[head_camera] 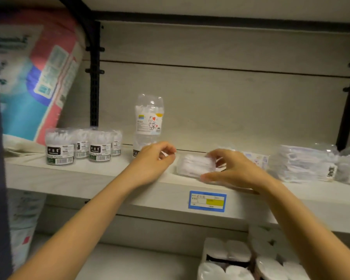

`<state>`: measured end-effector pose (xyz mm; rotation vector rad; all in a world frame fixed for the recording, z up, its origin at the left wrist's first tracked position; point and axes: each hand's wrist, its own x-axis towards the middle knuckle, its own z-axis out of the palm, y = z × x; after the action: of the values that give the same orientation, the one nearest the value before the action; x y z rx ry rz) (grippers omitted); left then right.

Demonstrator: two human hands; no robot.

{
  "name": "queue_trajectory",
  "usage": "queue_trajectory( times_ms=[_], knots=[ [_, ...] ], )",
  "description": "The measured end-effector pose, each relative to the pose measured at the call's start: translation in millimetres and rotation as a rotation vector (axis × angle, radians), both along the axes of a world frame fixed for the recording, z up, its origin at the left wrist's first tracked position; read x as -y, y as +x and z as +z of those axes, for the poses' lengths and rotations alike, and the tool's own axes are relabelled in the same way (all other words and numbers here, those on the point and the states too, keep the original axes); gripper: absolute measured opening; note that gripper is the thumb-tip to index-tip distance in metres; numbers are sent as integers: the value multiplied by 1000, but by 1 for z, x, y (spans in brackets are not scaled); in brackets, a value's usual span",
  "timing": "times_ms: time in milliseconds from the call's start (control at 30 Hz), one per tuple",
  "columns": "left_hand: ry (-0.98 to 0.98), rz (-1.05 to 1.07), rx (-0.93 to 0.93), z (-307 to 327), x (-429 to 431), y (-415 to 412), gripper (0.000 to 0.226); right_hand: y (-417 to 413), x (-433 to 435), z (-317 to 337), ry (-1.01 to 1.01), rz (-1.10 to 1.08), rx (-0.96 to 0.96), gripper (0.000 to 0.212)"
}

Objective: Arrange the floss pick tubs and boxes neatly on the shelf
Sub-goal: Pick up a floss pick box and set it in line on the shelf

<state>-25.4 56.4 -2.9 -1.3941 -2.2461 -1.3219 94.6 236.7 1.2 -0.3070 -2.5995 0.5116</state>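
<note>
A big soft diaper pack leans in the upper left of the frame. Below it, at the left of the shelf, stand four floss tubs with black labels, two in front and two behind, close together and upright. Just right of them, near the centre, rises one tall clear tub, its foot hidden behind the left hand. That hand hovers with fingers curled toward the thumb; I cannot tell whether it pinches anything.

Right of centre, one clear box of white picks lies on the shelf near its front edge. The right hand grips its right end, thumb under the near corner and fingers over the top. The box is probably light, stiff and smooth, so it may slip or flex; holding it across the short sides looks safest. The tall tub looks tippy and is better taken low.

A blue price tag sits on the shelf front below. At the right edge lies a pile of flat packs, too blurred to count.
</note>
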Motion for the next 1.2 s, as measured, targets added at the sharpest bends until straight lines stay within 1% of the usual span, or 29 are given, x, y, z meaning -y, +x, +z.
queue_trajectory(
  times_ms=[67,133,200,267,333,367,433,500,533,567,633,733,767,867,900,967,1067,1133,1200],
  knots=[
    [13,-14,43,2,-2,1,31,4,-1,0,80,47,-146,62],
    [61,-103,188,4,-3,2,37,8,1,1,179,111,-278,62],
    [100,-248,362,4,-2,6,37,11,3,0,283,175,-380,61],
    [134,-359,438,3,0,9,31,12,7,-2,328,211,-434,60],
    [205,-393,411,2,2,12,28,14,11,-4,304,215,-447,63],
    [245,-369,330,1,2,13,28,16,14,-5,221,212,-431,67],
    [302,-309,119,-2,3,12,27,25,21,-1,-91,216,-368,72],
    [337,-318,-29,-3,5,14,25,32,24,4,-410,278,-275,61],
    [350,-337,-81,-3,7,14,25,33,25,7,-516,319,-222,53],
    [363,-363,-117,-3,8,15,26,33,24,9,-565,360,-179,49],
    [375,-407,-157,-2,9,15,27,32,24,10,-584,415,-143,47],
    [352,-425,-183,-2,10,12,31,34,24,7,-595,430,-210,50],
    [319,-431,-170,-2,10,10,38,35,22,5,-556,416,-237,53],
    [153,-517,-59,-2,13,5,75,39,20,2,-449,347,-310,59],
    [118,-540,-3,-1,13,6,80,40,19,1,-435,339,-331,60],
    [130,-536,73,0,11,11,76,44,18,0,-428,340,-345,59],
    [195,-472,85,2,5,19,59,52,17,-2,-423,325,-353,59],
    [208,-489,102,0,-3,23,55,59,14,-4,-400,278,-365,60],
    [214,-531,163,-4,-15,27,52,70,7,-6,-339,215,-367,63]
  ],
)
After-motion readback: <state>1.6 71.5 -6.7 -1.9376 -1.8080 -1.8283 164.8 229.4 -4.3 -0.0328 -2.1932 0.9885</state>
